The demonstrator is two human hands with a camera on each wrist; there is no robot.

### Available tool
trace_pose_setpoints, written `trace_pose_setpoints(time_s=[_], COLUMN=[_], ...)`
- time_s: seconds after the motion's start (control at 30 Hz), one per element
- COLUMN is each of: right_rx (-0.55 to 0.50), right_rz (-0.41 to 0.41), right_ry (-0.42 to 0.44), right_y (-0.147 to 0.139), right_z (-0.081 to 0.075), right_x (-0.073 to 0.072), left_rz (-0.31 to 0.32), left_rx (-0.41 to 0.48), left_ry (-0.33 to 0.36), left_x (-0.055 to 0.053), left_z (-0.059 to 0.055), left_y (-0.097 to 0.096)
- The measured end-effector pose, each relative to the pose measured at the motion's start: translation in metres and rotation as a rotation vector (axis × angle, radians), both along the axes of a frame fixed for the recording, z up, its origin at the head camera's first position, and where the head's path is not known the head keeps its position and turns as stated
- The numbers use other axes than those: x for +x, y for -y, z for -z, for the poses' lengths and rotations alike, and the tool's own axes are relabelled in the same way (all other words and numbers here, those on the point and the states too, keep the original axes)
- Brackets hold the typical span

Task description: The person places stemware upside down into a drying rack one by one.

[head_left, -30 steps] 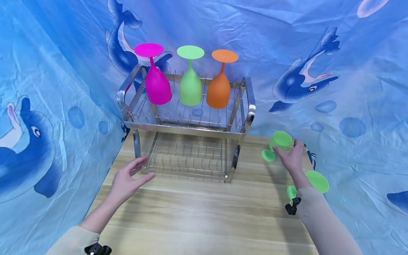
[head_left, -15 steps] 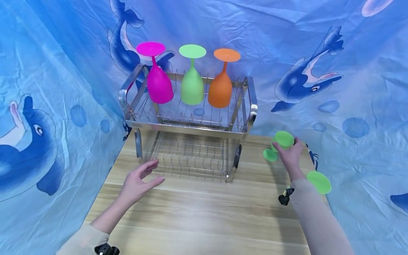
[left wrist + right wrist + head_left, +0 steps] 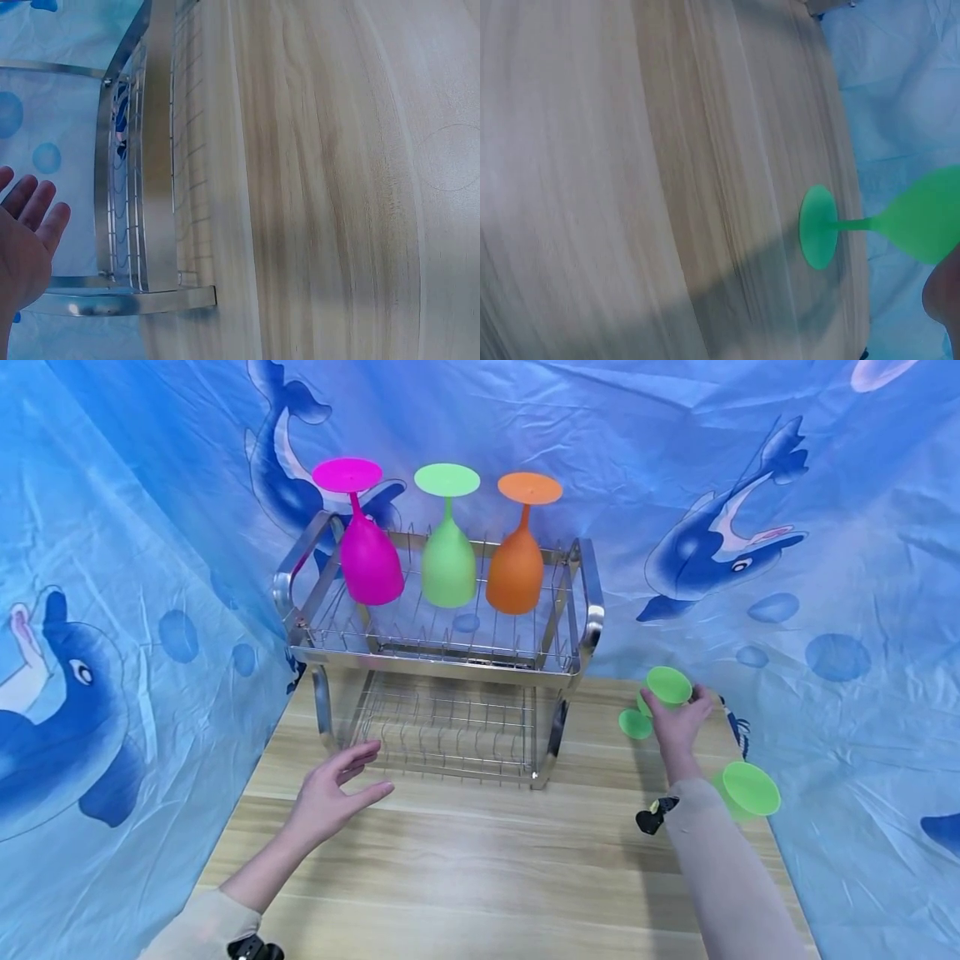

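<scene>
At the back right of the table, my right hand (image 3: 678, 727) has its thumb and fingers around the bowl of a green wine glass (image 3: 667, 687). That glass stands upright, and in the right wrist view its round foot (image 3: 819, 227) appears to rest on the wood. A second green wine glass (image 3: 751, 789) stands nearer, partly behind my right sleeve. My left hand (image 3: 324, 802) hovers before the lower left of the metal dish rack (image 3: 435, 667), fingers extended, holding nothing. On the rack's upper tier, magenta (image 3: 371, 564), light green (image 3: 448, 568) and orange (image 3: 515, 575) wine glasses stand upside down in a row.
The rack's lower wire tier (image 3: 450, 731) sits just above the wooden table (image 3: 465, 868). A blue dolphin-print curtain (image 3: 862, 718) hangs behind and along the sides, close to the right-hand glasses.
My right hand has closed in around the far green glass, its thumb now against the bowl. My left hand has shifted right and slightly towards me. The glasses on the rack stay put.
</scene>
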State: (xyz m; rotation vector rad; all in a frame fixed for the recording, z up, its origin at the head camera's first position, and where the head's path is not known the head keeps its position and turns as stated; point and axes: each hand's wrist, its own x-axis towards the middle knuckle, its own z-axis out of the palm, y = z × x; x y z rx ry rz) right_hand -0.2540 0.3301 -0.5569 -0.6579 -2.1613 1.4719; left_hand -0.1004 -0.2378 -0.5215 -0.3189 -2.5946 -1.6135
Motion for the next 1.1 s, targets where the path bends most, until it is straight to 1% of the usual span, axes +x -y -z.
trace_pose_setpoints(time_s=[0.17, 0.37, 0.5, 0.6, 0.7, 0.8, 0.93, 1.1], right_rx=[-0.047, -0.104, -0.12, -0.128, -0.137, -0.122, -0.11, -0.13], right_rz=[0.006, 0.018, 0.011, -0.008, -0.037, -0.067, -0.131, -0.238], right_ry=[-0.018, -0.007, -0.006, -0.029, -0.08, -0.132, -0.17, -0.222], right_y=[0.002, 0.003, 0.006, 0.009, 0.011, 0.013, 0.016, 0.024], right_z=[0.001, -0.001, -0.005, -0.011, -0.02, -0.03, -0.044, -0.065], right_x=[-0.001, -0.002, 0.002, 0.009, 0.019, 0.033, 0.056, 0.088], left_rz=[0.001, 0.006, 0.02, 0.039, 0.054, 0.066, 0.084, 0.109], left_rx=[-0.01, -0.019, -0.005, 0.002, 0.009, 0.01, -0.001, -0.003], left_ry=[0.001, 0.008, 0.003, 0.002, 0.003, 0.009, 0.014, 0.006], left_x=[0.001, 0.002, 0.001, 0.001, 0.0, -0.001, -0.001, -0.003], left_z=[0.002, 0.002, 0.003, 0.003, 0.005, 0.006, 0.006, 0.007], left_y=[0.001, 0.0, -0.001, -0.002, -0.004, -0.007, -0.011, -0.015])
